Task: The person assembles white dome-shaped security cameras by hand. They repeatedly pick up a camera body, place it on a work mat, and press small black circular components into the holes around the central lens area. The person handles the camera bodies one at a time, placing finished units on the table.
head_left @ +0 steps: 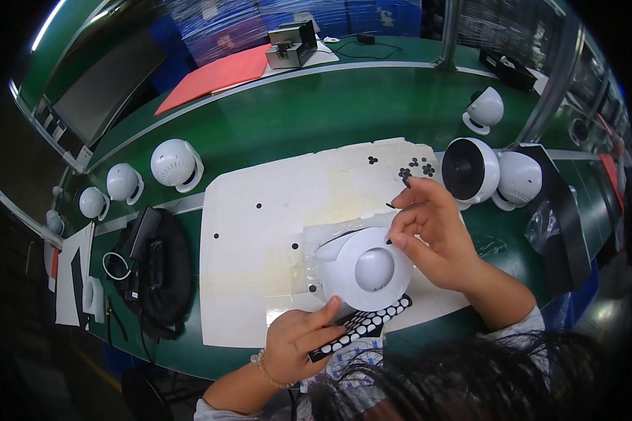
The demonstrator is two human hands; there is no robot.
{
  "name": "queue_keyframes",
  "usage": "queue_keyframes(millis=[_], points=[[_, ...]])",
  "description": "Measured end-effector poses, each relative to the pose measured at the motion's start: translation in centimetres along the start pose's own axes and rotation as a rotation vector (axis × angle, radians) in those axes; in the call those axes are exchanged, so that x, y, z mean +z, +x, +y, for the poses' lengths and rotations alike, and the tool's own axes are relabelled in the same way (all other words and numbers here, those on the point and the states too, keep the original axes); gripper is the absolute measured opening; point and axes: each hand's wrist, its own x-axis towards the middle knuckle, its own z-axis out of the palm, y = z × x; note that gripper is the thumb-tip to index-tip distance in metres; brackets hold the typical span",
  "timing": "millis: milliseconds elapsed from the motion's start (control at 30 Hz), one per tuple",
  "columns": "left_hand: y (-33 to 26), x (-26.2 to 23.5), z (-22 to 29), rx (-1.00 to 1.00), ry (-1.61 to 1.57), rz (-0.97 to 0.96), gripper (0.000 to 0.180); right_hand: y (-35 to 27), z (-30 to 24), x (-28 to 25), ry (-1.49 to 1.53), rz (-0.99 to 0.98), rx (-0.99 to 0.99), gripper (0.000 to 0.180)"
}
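A white round-bodied device point(330, 259) lies on the work board with its ring-shaped base point(402, 266) facing up, a smooth dome in the ring's middle. My left hand point(298, 344) is closed on a black sheet with rows of white round dots point(358, 330). Its thumb or index tip reaches the device's lower edge. Above the base's right side, my right hand point(435, 235) has its fingers bent, with small black round pads point(389, 241) at the fingertips. Whether these are pinched or just stuck there is hard to see.
Loose black pads point(427, 168) dot the white board point(246, 281). Similar white devices stand at left point(175, 165), at right point(519, 179) and at the far right point(486, 109). A black bag point(165, 281) lies left of the board. A metal box point(291, 49) sits on the back shelf.
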Motion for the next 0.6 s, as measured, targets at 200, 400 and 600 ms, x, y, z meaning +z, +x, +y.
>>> queue_keyframes(millis=[200,400,600], points=[[0.1,-0.3,0.3,0.001,-0.007,-0.023,0.033,-0.3,-0.4,0.1,-0.507,-0.042,-0.273,0.058],[0.4,-0.6,0.6,-0.005,-0.003,-0.038,0.034,0.2,-1.5,1.1,-0.823,0.032,-0.528,0.055],[0.3,-0.7,0.5,0.01,0.018,-0.045,0.039,2.1,-1.2,2.2,-0.383,-0.189,-0.175,0.057]])
